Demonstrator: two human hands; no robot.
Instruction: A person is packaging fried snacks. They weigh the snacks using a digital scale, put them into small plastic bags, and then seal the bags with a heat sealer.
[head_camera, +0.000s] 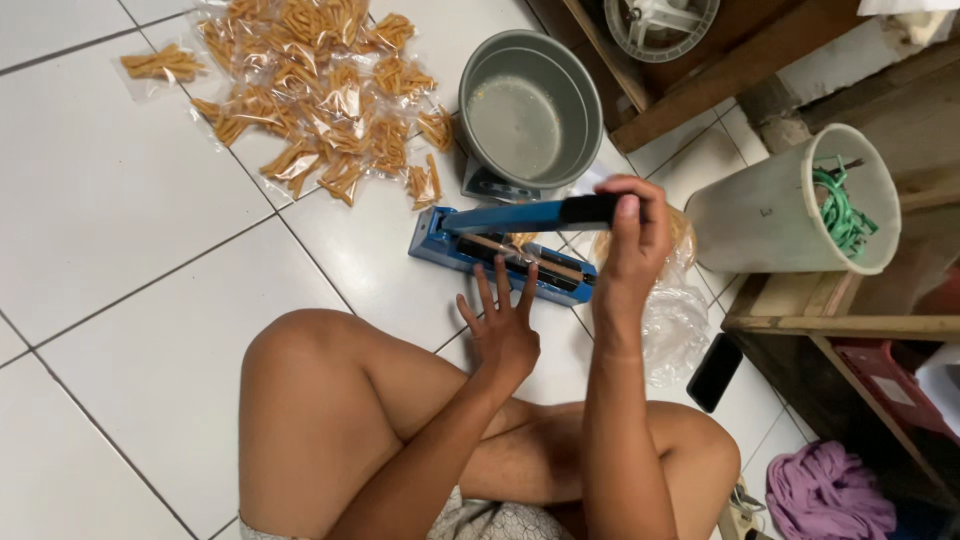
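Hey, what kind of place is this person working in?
Probably a home floor used for small-scale snack packing: white floor tiles, a pile of sealed snack bags, and a blue heat sealer whose arm the right hand grips.

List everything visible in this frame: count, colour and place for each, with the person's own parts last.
Heat sealer: one, blue, on the floor tiles, arm raised.
Small snack bag: one, clear with orange sticks, lying on the sealer bar.
Sealed snack bags: many, clear with orange sticks, piled top left.
Metal bowl: one, grey, on a scale behind the sealer.
Bucket: one, white, tipped, green cord inside.
Phone: one, black, on the floor, right.
Cloth: one, purple, bottom right.
Left hand: fingers spread at the sealer.
Right hand: gripping the sealer's handle.
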